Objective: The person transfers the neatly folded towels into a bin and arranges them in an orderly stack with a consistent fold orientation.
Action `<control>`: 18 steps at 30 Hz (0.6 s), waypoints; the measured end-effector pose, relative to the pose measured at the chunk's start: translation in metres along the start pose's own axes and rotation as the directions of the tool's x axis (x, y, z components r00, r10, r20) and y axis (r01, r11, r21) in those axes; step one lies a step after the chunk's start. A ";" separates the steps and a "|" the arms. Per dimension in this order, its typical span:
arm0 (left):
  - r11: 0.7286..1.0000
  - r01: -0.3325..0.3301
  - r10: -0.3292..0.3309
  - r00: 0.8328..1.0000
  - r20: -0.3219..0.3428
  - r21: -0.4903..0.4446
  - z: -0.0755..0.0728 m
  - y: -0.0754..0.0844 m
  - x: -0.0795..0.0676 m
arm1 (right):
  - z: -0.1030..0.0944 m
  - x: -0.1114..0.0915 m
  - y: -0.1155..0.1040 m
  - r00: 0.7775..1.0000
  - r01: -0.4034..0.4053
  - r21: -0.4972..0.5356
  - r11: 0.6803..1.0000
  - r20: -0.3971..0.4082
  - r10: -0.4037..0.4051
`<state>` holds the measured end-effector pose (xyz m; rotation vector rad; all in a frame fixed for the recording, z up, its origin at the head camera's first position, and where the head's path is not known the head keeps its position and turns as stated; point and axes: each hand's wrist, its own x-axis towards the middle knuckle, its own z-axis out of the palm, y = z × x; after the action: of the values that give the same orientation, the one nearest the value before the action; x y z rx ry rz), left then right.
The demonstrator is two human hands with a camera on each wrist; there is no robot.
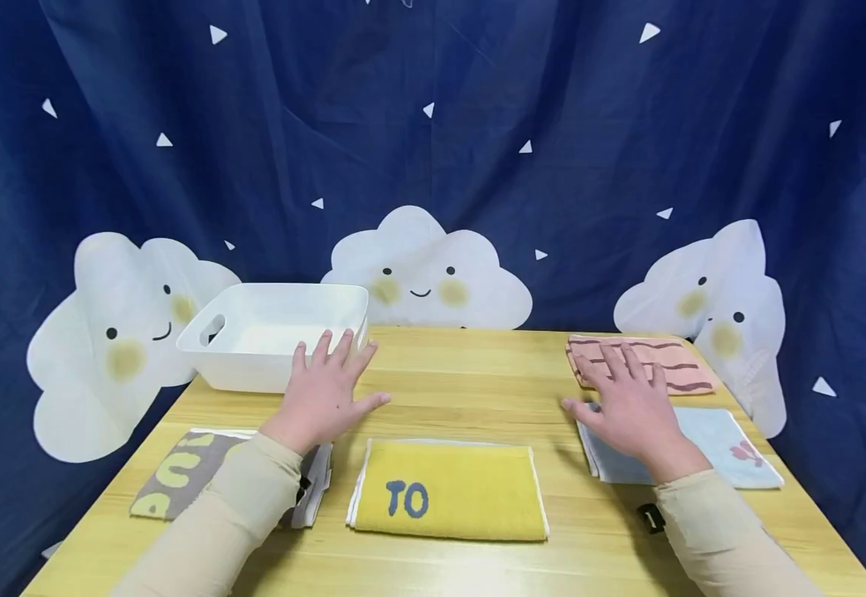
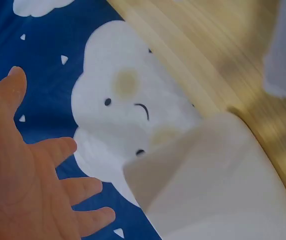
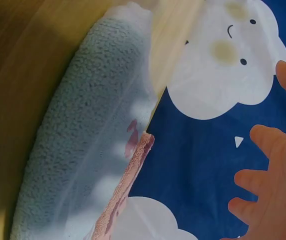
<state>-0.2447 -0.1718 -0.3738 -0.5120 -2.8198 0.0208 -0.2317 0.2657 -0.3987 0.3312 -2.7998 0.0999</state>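
Note:
My left hand (image 1: 322, 400) is held with fingers spread, overlapping the near right corner of a white plastic bin (image 1: 242, 371) in the head view. It holds nothing, and its bare palm shows in the left wrist view. Below that forearm lies a folded grey towel (image 1: 182, 477) with pale yellow lettering, partly hidden by the sleeve. My right hand (image 1: 636, 416), likewise spread and holding nothing, hovers over a folded light blue towel (image 1: 727, 452). Its fingertips overlap a pink towel (image 1: 674, 365) with dark wavy stripes. Between the hands lies a folded yellow towel (image 1: 470, 489) marked "TO".
All of this stands on a light wooden table (image 1: 447, 390). The bin is at the far left, with an oval handle hole in its side. A dark blue curtain (image 1: 418, 166) with white clouds and triangles hangs behind and beside the table.

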 end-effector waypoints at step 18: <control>0.993 0.116 -0.112 0.990 0.089 -0.037 0.016 -0.095 0.011 | 0.000 -0.007 0.008 0.999 -0.029 0.015 0.999 0.014 0.029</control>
<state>-0.2915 -0.2565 -0.3803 -0.3661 -2.9355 -0.0408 -0.2274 0.2753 -0.4008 0.2961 -2.8189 0.1261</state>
